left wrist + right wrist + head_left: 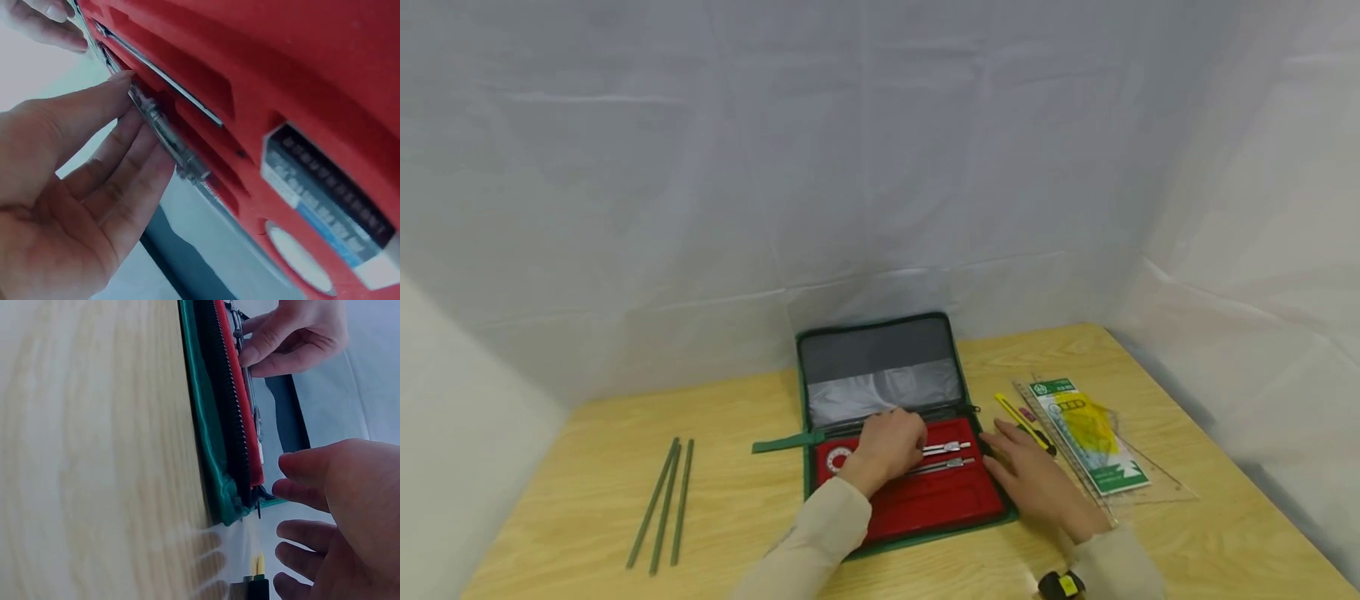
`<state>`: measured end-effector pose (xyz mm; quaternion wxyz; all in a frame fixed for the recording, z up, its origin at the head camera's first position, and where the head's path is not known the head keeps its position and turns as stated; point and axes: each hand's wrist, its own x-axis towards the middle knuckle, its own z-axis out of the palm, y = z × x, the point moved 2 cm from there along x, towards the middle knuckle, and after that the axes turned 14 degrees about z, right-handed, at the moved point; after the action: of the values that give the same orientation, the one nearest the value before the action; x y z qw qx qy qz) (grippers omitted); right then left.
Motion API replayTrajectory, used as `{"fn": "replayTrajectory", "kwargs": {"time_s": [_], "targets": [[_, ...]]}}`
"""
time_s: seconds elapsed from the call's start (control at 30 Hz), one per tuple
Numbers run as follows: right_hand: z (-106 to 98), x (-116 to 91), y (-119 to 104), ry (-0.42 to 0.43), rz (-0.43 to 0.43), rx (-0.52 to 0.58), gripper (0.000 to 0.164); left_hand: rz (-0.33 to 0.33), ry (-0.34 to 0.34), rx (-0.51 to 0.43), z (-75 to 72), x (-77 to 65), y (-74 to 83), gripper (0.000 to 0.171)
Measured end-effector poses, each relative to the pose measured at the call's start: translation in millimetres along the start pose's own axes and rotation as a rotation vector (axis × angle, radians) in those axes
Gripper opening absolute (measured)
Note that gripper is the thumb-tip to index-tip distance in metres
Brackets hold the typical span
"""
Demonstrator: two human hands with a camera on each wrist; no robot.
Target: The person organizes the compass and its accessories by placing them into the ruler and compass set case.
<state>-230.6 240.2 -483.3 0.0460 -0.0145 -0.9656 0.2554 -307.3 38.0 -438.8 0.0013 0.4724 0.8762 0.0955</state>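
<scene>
Silver drafting compass [164,134] sits at the upper slot of the red tray [917,510], the slot nearer the lid; left hand [887,447] pinches it, thumb against fingertips. Whether it is fully seated, can't tell. Second silver compass [949,465] lies in the next slot, parallel, untouched. Same tray: white ring-shaped disc [830,460] at the left end, plus a block in a printed black, white and blue sleeve [322,197], likely an eraser, beside the disc in the left wrist view. Long recess near the front edge shows bare red. Tray fills the base of a green zip case [940,535], lying open, lid tilted up at the back with a shiny pocket [887,396] inside; green strap [784,443] sticks out left. Left forearm crosses the tray's left part, wrist bent. Right hand [1037,482] at the case's right edge, fingers loose and spread, holding nothing; contact unclear. Right of case: yellow-and-black utility knife [1017,412], clear ruler [1063,450], green-and-white packet [1118,477]. Left, on the wood-grain table [737,500]: three green sticks [680,504].
</scene>
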Motion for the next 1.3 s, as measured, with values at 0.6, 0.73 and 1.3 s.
{"fn": "replayTrajectory", "kwargs": {"time_s": [0.6, 0.73, 1.3], "targets": [[6, -2, -22, -0.110, -0.099, -0.041, 0.043, -0.024, 0.141, -0.004, -11.5, -44.3, -19.3, 0.015], [7, -3, -27, -0.137, -0.150, -0.085, 0.044, 0.085, 0.097, -0.006, -12.6, -60.0, -16.4, 0.016], [14, -8, -42, -0.241, -0.214, -0.180, 0.053, 0.154, -0.024, 0.156, 1.2, -85.6, -6.4, 0.033]]}}
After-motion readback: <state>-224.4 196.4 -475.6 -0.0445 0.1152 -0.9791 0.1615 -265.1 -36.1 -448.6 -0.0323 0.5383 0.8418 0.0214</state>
